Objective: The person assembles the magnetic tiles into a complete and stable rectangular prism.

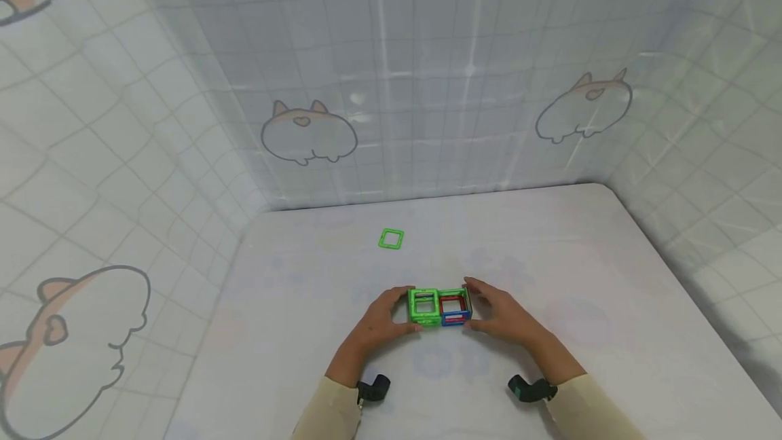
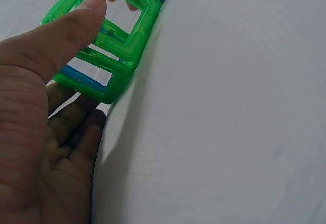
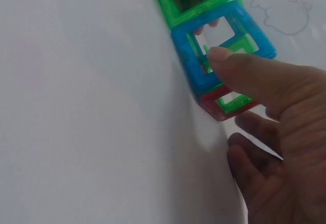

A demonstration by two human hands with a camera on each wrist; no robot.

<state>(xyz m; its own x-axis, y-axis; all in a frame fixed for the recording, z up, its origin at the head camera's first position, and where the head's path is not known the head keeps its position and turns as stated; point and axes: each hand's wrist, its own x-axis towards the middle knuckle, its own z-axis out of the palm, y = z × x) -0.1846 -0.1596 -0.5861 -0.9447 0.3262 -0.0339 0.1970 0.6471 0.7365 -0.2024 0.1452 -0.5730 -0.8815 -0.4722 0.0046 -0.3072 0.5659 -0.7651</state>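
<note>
A block of magnetic tile frames [image 1: 440, 307] stands on the white table [image 1: 611, 277]: a green cube on the left joined to a blue, red and green cube on the right. My left hand [image 1: 391, 316] grips its left end, thumb [image 2: 76, 25] on the green frame [image 2: 119, 76] and fingers curled round the end. At the other end my right hand [image 1: 496, 314] does the same, its thumb [image 3: 244, 71] lying on the blue frame [image 3: 186, 51]. A loose green square tile [image 1: 391, 239] lies flat farther back.
Curtain walls printed with cartoon animals [image 1: 308, 131] close in the table at the back and on both sides. Bare tabletop lies all around the block.
</note>
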